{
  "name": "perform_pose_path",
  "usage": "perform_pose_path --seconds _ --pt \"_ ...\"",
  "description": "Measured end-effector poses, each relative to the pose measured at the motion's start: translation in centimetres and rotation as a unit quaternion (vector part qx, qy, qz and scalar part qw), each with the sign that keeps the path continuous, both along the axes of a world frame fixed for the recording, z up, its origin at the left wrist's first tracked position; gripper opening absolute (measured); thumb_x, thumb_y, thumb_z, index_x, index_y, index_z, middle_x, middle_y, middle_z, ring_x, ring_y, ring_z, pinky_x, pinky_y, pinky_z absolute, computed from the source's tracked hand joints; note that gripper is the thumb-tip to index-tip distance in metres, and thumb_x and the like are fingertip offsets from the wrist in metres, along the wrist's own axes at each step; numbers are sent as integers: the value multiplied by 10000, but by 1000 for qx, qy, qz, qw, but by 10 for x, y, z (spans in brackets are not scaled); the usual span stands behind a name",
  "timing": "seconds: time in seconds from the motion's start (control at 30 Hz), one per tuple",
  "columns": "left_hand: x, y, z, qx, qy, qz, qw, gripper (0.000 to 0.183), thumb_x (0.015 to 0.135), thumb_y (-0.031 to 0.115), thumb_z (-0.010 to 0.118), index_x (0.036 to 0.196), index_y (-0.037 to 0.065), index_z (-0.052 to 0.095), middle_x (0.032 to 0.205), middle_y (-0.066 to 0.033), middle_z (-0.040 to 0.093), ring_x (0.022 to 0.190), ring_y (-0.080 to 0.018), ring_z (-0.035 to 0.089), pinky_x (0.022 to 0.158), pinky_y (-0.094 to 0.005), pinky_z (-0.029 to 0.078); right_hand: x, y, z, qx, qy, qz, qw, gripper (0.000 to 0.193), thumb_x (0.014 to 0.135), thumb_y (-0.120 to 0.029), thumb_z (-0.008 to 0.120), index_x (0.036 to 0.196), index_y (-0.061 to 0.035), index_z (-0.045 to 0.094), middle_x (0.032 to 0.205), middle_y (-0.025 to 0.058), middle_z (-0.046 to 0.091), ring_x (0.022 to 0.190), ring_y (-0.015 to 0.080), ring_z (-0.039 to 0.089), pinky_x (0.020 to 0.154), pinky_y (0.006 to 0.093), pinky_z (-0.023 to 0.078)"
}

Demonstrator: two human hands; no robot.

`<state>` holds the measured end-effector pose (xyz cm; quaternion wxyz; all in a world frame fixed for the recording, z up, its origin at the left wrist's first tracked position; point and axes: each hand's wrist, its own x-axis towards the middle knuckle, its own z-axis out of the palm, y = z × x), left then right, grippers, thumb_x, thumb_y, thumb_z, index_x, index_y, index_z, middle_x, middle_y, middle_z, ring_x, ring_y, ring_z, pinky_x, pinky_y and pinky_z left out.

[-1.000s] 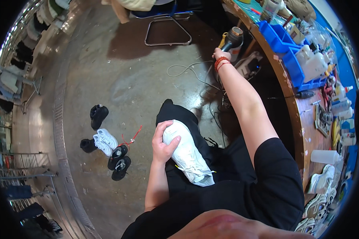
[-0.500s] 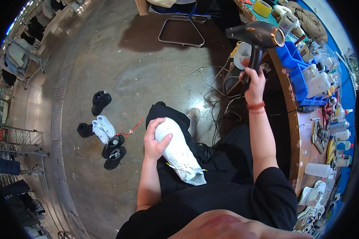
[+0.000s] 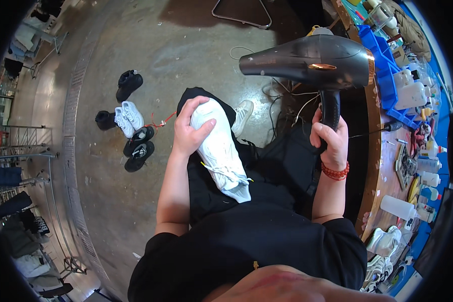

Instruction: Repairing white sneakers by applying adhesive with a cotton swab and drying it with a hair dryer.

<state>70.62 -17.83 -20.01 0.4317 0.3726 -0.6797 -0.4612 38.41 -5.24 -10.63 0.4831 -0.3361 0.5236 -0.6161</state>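
My left hand (image 3: 193,127) is wrapped round the toe end of a white sneaker (image 3: 218,146), which lies over my leg with its heel toward my body. Fingers rest on its far side and the thumb presses on top. White laces cross the shoe, with bits of yellow at both edges. In my right hand (image 3: 332,141) is a black hair dryer (image 3: 307,61), held by its upright handle. Its nozzle points left, beyond the sneaker's toe and apart from it. Red beads circle my right wrist.
Several black and white shoes (image 3: 129,118) stand on the floor at left, a red cord (image 3: 161,122) beside them. The workbench (image 3: 370,201) at right carries blue bins (image 3: 385,70), bottles (image 3: 400,206) and more shoes. Cables (image 3: 302,108) trail under it; clothes racks line the left.
The hair dryer has come nearer to me and lower, its nozzle swung closer to the sneaker. My left hand keeps its hold on the shoe. The whole view has shifted.
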Motion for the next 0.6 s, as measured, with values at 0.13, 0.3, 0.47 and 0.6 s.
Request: perform_pose_path --seconds 0.13,0.3,0.47,0.6 --pt "-4 8 6 28 24 -16 999 514 777 91 752 1254 42 569 1129 -62 607 1033 -162 597 914 -305 476 4 15 8 -2 -43 42 998 323 795 -60 728 1062 33 572 733 42 574 473 103 501 461 236 404" --pt "-17 11 7 59 65 -29 996 524 781 84 756 1268 45 567 1135 -71 609 1035 -163 597 912 -300 477 6 33 5 14 -54 33 998 346 789 -36 725 1081 43 560 710 44 573 452 107 495 445 238 400" --pt "-30 7 4 58 57 -50 995 537 788 77 755 1286 45 557 1154 -69 614 1045 -155 593 919 -295 472 3 49 5 23 -69 30 997 362 783 -20 724 1094 48 553 710 55 573 447 110 502 427 231 391" --pt "-39 -2 -6 25 19 -70 997 534 791 67 753 1288 50 558 1155 -51 616 1044 -144 591 922 -290 467 6 56 7 28 -56 39 997 345 779 -44 725 1058 42 541 685 59 558 437 110 498 417 226 385"
